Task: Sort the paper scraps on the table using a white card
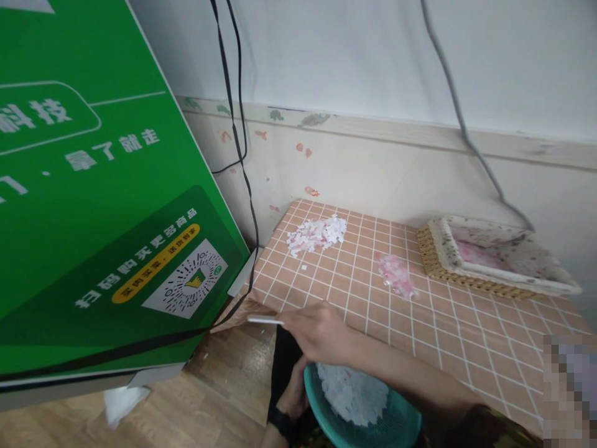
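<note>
My right hand [321, 333] reaches across from the right, closed on a thin white strip [265, 320], which sticks out to the left past the table's edge. Just below it is my left hand [297, 382], with a black band on the wrist. It is beside the rim of a teal mesh basket [315, 407]; its fingers are mostly hidden behind my right hand. Many small white flat pieces [352, 395] fill the basket, which is held low at the table's near edge. The strip's exact kind is not clear.
On the checked tablecloth [354, 249] lie a pile of white pieces [319, 233] and a smaller pink-and-clear pile [396, 275]. A cloth-lined wicker basket [485, 283] stands against the wall. Black cords [242, 162] hang beside a green cabinet [116, 186] at left.
</note>
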Available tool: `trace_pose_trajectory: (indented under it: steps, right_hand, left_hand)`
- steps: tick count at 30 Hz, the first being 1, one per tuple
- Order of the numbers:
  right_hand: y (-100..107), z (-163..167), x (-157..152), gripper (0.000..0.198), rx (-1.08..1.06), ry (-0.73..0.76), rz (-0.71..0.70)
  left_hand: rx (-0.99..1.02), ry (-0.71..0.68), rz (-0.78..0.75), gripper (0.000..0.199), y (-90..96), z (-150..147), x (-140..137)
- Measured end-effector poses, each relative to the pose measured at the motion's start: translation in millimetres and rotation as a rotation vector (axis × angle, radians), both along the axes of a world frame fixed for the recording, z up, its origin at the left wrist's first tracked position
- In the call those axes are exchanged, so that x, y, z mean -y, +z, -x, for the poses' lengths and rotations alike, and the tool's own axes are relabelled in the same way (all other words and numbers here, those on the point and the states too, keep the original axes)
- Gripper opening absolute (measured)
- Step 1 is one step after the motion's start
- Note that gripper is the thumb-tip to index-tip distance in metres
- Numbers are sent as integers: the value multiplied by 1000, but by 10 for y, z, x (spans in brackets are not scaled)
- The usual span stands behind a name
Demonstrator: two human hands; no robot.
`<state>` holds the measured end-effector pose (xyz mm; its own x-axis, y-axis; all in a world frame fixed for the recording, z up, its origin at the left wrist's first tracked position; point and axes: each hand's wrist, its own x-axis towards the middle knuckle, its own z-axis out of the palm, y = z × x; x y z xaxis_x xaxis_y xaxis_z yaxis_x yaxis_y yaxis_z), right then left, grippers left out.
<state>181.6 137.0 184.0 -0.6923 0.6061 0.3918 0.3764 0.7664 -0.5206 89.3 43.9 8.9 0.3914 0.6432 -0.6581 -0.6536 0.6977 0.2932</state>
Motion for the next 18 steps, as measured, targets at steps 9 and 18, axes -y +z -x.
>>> trace_pose_trajectory:
  steps: [9, 18]
  right_hand:
    - [-98, -779, -658, 33, 96, -353, -93]
    - [-93, -1100, -860, 32, 157, -628, -69]
  left_hand:
    - [42, -70, 82, 41, 0, -61, -30]
    - [50, -78, 100, 42, -17, -54, -67]
